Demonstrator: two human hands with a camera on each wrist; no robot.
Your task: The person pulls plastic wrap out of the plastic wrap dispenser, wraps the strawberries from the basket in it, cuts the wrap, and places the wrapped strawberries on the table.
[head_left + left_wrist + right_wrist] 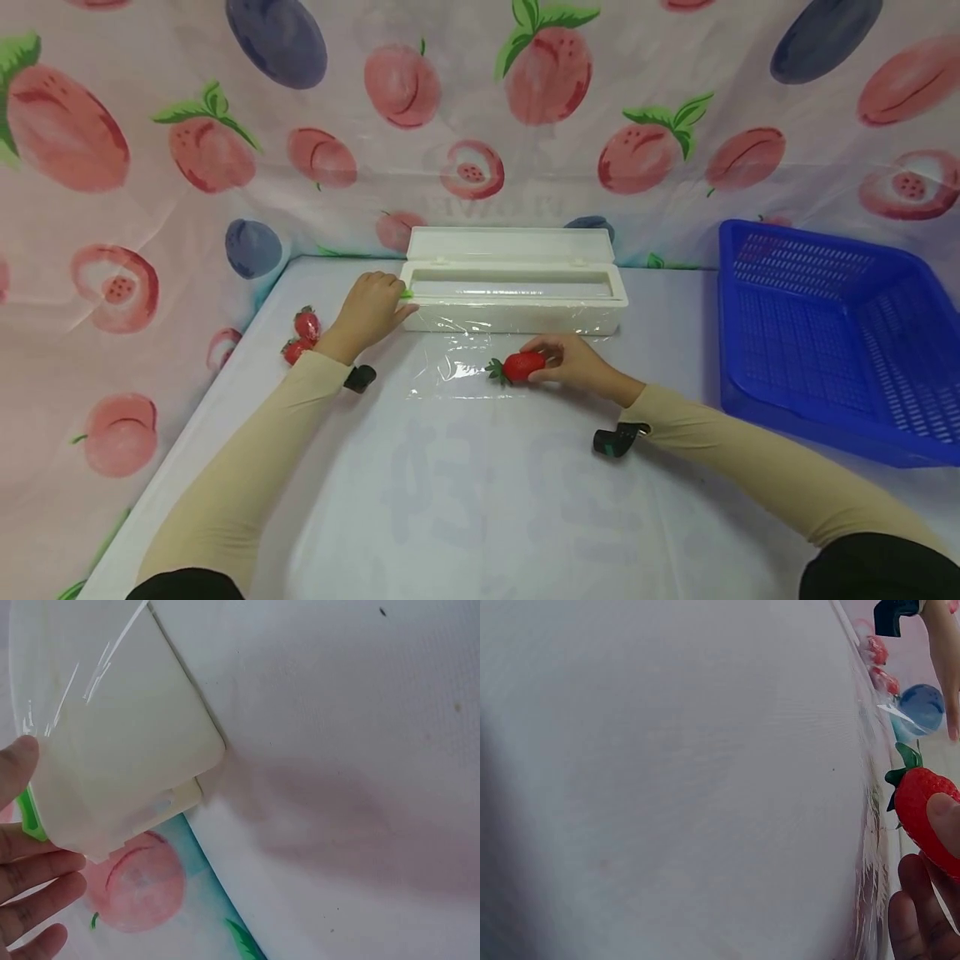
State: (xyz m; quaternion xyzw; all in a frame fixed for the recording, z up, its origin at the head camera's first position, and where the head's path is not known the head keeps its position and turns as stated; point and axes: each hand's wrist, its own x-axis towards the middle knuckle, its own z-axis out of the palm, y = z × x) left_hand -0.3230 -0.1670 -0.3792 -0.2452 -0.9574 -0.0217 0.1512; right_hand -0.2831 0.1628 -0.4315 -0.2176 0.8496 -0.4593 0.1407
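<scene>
A white cling film dispenser (pixel 517 317) lies across the table with its lid (pixel 510 244) raised. My left hand (pixel 372 304) is at its left end, thumb and fingers pinching the small green slider (pixel 30 815) there. From the dispenser's front a clear sheet of cling film (pixel 442 371) hangs down and spreads over the table. Between thumb and fingers, my right hand (pixel 573 364) holds a red strawberry (pixel 522 366) over the film's right part, its green leaves pointing left. In the right wrist view the strawberry (pixel 922 806) is uncovered, with film close beside it.
Two strawberries (pixel 306 325) in shiny film lie left of my left forearm. A blue plastic basket (pixel 795 333) stands at the right, beyond my right forearm. Behind the table hangs a fruit-print cloth (pixel 540 167). Each wrist carries a small black camera (pixel 615 442).
</scene>
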